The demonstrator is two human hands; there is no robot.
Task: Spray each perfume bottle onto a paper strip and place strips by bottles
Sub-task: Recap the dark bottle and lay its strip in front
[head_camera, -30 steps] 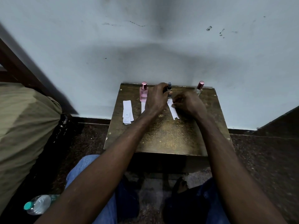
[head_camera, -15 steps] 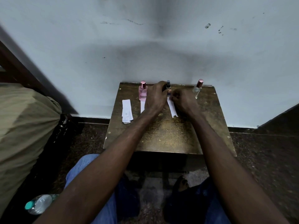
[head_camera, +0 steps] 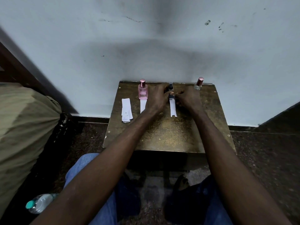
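Strip (head_camera: pixel 172 108) now straight, 6 o'clock of dark bottle (head_camera: pixel 170 86): placed. Your left hand (head_camera: pixel 156 99) grips that bottle; right hand (head_camera: pixel 189 99) pinches strip.

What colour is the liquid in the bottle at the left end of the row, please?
Pink; the bottle shows best in the head view.

Home room: scuffed wall (head_camera: pixel 97 62), small table (head_camera: pixel 170 137).

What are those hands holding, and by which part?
The left hand grips the small dark perfume bottle round its body, below the cap; the right hand pinches the paper strip at its far end, beside that bottle.
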